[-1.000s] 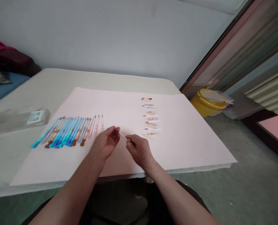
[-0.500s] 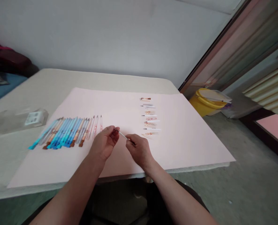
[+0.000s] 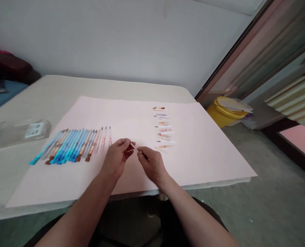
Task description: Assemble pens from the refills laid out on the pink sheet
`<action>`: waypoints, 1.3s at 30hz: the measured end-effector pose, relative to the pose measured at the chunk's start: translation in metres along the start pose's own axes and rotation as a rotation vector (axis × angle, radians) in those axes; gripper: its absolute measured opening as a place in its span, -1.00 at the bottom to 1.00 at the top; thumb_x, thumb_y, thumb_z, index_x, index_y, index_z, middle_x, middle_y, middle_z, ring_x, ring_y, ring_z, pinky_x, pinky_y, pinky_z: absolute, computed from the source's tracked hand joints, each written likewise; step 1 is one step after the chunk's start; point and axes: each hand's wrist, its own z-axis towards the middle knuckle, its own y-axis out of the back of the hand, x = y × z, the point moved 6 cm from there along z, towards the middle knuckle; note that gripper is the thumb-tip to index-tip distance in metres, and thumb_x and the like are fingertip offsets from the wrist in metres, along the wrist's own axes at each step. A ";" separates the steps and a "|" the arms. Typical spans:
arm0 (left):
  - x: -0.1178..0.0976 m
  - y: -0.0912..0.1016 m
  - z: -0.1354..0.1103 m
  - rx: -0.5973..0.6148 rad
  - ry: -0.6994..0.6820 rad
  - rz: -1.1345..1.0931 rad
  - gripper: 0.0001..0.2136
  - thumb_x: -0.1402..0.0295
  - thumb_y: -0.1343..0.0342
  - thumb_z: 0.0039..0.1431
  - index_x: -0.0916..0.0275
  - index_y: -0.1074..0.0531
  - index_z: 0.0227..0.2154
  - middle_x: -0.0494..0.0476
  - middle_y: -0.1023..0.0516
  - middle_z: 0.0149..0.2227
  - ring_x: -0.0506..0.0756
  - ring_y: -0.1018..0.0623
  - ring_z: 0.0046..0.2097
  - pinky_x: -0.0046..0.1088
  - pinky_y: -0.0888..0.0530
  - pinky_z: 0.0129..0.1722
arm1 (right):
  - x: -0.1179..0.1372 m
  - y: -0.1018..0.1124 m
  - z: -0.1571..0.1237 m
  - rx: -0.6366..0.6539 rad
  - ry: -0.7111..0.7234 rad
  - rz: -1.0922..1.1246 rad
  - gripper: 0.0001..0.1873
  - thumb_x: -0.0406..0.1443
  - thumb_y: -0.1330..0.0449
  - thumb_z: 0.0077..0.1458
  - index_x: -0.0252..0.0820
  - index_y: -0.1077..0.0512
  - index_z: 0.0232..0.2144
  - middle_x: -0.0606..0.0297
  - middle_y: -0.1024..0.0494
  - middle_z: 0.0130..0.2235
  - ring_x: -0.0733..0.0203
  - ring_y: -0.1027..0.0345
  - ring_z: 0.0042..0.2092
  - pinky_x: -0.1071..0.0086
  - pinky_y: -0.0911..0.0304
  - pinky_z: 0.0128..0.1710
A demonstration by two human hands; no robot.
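My left hand (image 3: 117,156) and my right hand (image 3: 151,164) meet over the pink sheet (image 3: 206,151), both pinching a thin white pen refill (image 3: 134,148) between their fingertips. The left fingers close on its far end; whether they also hold a pen part I cannot tell. To the left lies a row of several blue and brown pens (image 3: 67,145) with a few clear barrels (image 3: 104,138) beside them. Right of the hands, a column of small pen parts and refills (image 3: 164,130) lies on the sheet.
The pink sheet covers a beige table (image 3: 34,99). A clear plastic packet (image 3: 18,132) lies at the table's left. A yellow bucket (image 3: 223,115) stands on the floor at the right, by a glass door frame. Bedding shows at the far left.
The two hands have drawn closer together, so less of the white refill shows between them. The view has shifted slightly.
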 end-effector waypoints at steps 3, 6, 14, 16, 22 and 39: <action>-0.003 -0.003 -0.002 0.008 -0.065 0.111 -0.85 0.31 -0.19 0.00 0.32 -0.44 -0.44 0.17 -0.52 -0.33 -0.02 -0.45 -0.33 -0.50 -0.37 -0.28 | -0.001 0.002 -0.001 -0.007 -0.015 0.057 -0.78 -0.33 0.00 0.14 -0.17 -0.44 -0.26 0.30 -0.52 -0.36 0.30 -0.32 -0.38 0.49 -0.14 -0.38; -0.007 -0.006 -0.004 0.026 -0.147 0.207 -0.83 0.28 -0.16 0.03 0.32 -0.44 -0.44 0.18 -0.52 -0.32 -0.01 -0.44 -0.34 -0.45 -0.37 -0.26 | -0.006 0.002 -0.001 -0.017 -0.069 0.147 -0.81 -0.32 -0.01 0.13 -0.16 -0.43 -0.30 0.35 -0.45 -0.46 0.32 -0.27 -0.44 0.49 -0.13 -0.41; -0.009 -0.010 -0.008 0.048 -0.195 0.209 -0.84 0.28 -0.11 0.06 0.30 -0.40 -0.41 0.16 -0.51 -0.31 0.03 -0.45 -0.30 -0.40 -0.39 -0.26 | -0.011 -0.009 -0.001 0.027 -0.174 0.463 -0.85 -0.34 0.01 0.12 -0.16 -0.37 -0.34 0.44 -0.34 -0.51 0.41 -0.19 -0.57 0.52 -0.14 -0.53; -0.009 -0.010 -0.008 0.049 -0.193 0.207 -0.84 0.29 -0.12 0.06 0.30 -0.40 -0.41 0.16 -0.50 -0.31 0.02 -0.45 -0.31 -0.41 -0.39 -0.28 | -0.011 -0.010 -0.001 0.024 -0.179 0.483 -0.86 -0.34 0.00 0.12 -0.16 -0.37 -0.35 0.44 -0.33 -0.51 0.41 -0.20 -0.57 0.52 -0.15 -0.53; -0.006 -0.010 -0.010 0.032 -0.146 0.216 -0.83 0.27 -0.13 0.05 0.28 -0.40 -0.39 0.17 -0.50 -0.28 0.03 -0.46 -0.29 -0.52 -0.35 -0.44 | -0.014 -0.017 -0.002 0.031 -0.224 0.555 -0.88 -0.36 -0.02 0.09 -0.16 -0.36 -0.37 0.43 -0.35 -0.50 0.42 -0.23 -0.56 0.53 -0.18 -0.54; 0.000 0.005 0.001 -0.113 -0.074 -0.018 -0.87 0.43 -0.26 -0.10 0.34 -0.44 -0.47 0.14 -0.50 -0.41 -0.03 -0.49 -0.35 -0.67 -0.41 -0.43 | -0.039 0.035 0.008 0.024 -0.243 -0.537 -0.83 -0.27 0.00 0.16 -0.15 -0.39 -0.29 0.20 -0.53 -0.28 0.13 -0.41 -0.24 0.36 -0.20 -0.32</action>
